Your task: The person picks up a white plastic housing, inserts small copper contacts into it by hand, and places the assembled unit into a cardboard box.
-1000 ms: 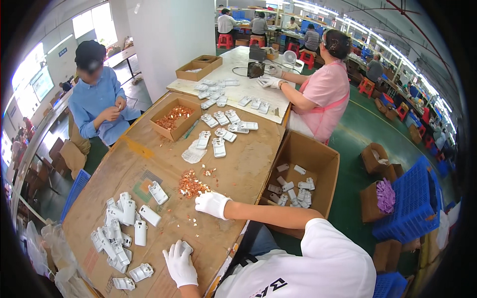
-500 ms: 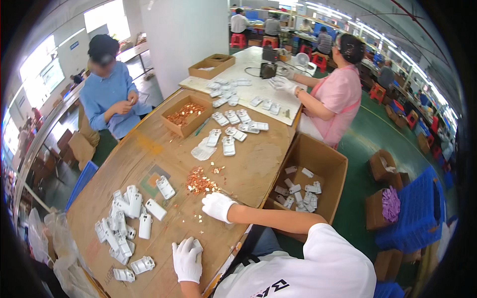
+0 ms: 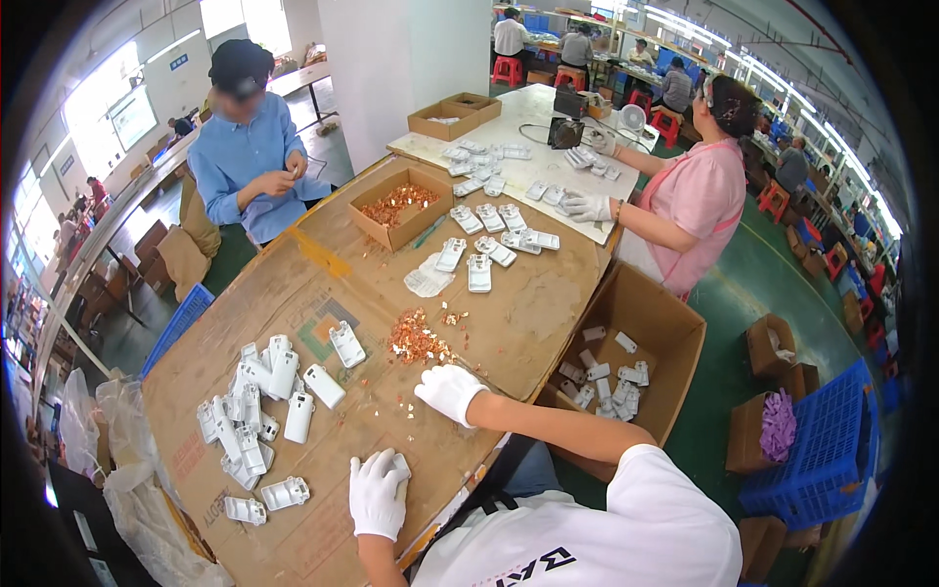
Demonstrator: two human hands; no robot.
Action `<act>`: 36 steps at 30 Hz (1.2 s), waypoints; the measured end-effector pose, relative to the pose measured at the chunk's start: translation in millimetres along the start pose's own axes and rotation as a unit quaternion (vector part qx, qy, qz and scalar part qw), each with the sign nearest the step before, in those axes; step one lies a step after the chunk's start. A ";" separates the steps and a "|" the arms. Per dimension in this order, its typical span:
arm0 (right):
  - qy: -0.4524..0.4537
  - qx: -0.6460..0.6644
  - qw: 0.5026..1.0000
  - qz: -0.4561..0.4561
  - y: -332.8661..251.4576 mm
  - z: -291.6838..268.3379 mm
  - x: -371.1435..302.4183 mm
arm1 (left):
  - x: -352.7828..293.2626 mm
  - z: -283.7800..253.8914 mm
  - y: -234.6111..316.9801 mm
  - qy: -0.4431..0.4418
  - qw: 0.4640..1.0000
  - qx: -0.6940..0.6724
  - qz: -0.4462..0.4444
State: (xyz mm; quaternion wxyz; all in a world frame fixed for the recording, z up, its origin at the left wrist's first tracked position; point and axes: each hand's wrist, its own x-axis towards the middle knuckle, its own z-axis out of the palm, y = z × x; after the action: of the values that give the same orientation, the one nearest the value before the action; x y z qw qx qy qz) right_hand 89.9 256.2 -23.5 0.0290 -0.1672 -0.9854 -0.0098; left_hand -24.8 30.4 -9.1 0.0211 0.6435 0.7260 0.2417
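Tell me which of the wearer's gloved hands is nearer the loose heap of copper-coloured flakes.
Right. The right hand is just below the heap of copper-coloured flakes in the view; the left hand is farther down, well away from it.

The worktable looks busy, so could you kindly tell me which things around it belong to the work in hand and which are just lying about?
Seem in use:
white casing at the left hand
copper-coloured bits near the right hand
heap of white casings

Seem just lying about:
crumpled translucent sheet
blue crate
purple bundle
clear plastic bags
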 end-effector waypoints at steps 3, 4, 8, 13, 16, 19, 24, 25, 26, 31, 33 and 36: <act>-0.002 0.003 1.000 -0.004 3.7 -4.7 0.9 | 4.8 -2.8 -0.3 -0.014 1.000 -0.005 0.003; -0.003 0.002 1.000 -0.005 3.8 -5.0 0.9 | 4.2 -2.3 -1.5 -0.016 1.000 -0.004 0.000; -0.001 0.006 1.000 -0.008 2.7 -7.2 2.9 | 1.6 0.5 -4.4 0.016 0.999 -0.004 -0.037; 0.021 0.032 0.999 0.007 -2.9 0.7 -3.5 | -6.5 0.6 0.2 0.062 0.983 0.055 -0.162; 0.088 0.026 0.996 -0.010 -1.1 14.9 -14.1 | -7.7 -1.9 9.0 0.042 0.963 0.068 -0.256; 0.153 0.016 0.988 -0.009 -7.8 24.4 -20.2 | -8.8 -0.2 7.5 0.012 0.945 0.059 -0.321; 0.287 0.155 0.945 0.008 7.7 31.2 -13.3 | -11.3 7.3 -4.3 0.117 0.945 -0.085 -0.293; 0.269 0.171 0.947 0.037 12.7 23.7 -14.4 | -6.9 7.5 -7.4 0.136 0.946 -0.103 -0.277; 0.268 0.195 0.942 0.052 18.4 17.7 -13.1 | -4.5 8.4 -9.7 0.126 0.903 -0.224 -0.343; 0.216 0.297 0.925 0.100 27.5 1.8 -14.2 | -5.2 2.9 -19.9 0.094 0.743 -0.516 -0.417; 0.116 0.299 0.942 0.102 20.6 -2.2 -14.3 | -13.1 15.0 -24.1 0.116 0.758 -0.503 -0.399; 0.180 0.234 0.955 0.004 12.1 6.3 -13.6 | -11.6 11.0 -18.0 0.110 0.782 -0.485 -0.375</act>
State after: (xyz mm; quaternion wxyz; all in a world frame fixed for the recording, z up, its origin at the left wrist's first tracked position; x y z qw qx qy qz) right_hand 106.3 263.3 -30.5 0.2441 -0.1553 -0.9379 0.1913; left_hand -35.7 21.9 -28.8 0.3397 0.1938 0.6944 0.6041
